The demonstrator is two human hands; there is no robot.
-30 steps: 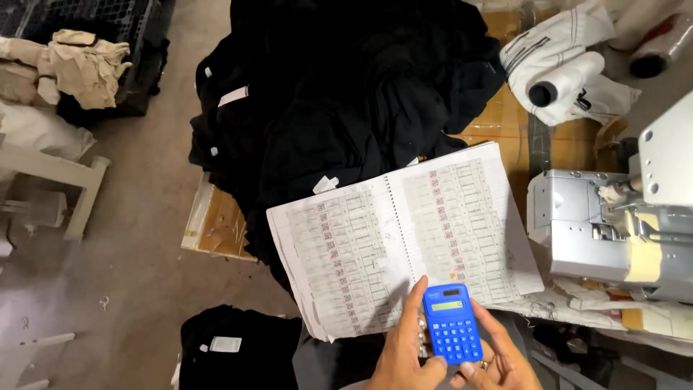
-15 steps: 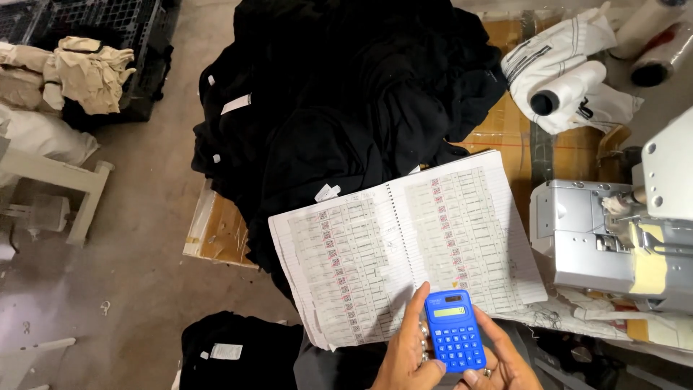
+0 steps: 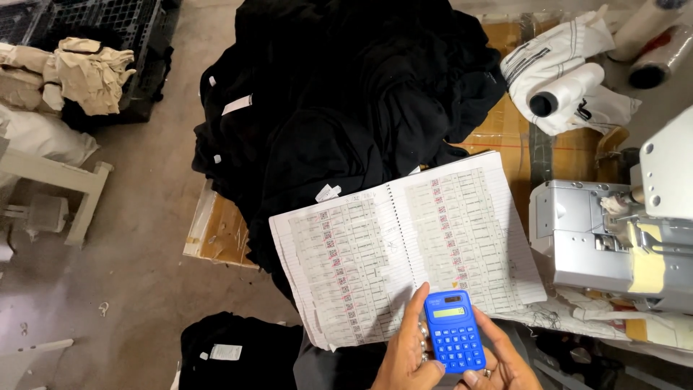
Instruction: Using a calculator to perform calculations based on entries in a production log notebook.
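Blue calculator (image 3: 455, 338) sits gripped between left hand (image 3: 408, 354) and right hand (image 3: 505, 361) over the open ledger's (image 3: 404, 245) lower edge; loose fingertip hold risks dropping it or mis-keying, and ledger could slide off the black garment pile (image 3: 339, 108).

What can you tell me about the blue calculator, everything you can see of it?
The blue calculator is a small, flat, pocket-sized one that looks like plastic. Near its top sits a dark strip, below it a pale greenish display, then rows of little blue keys. It faces up, tilted slightly, at the bottom of the view, overlapping the lower edge of the open spiral notebook. The left hand grips its left edge, and the right hand holds its right side, a finger reaching its lower corner.
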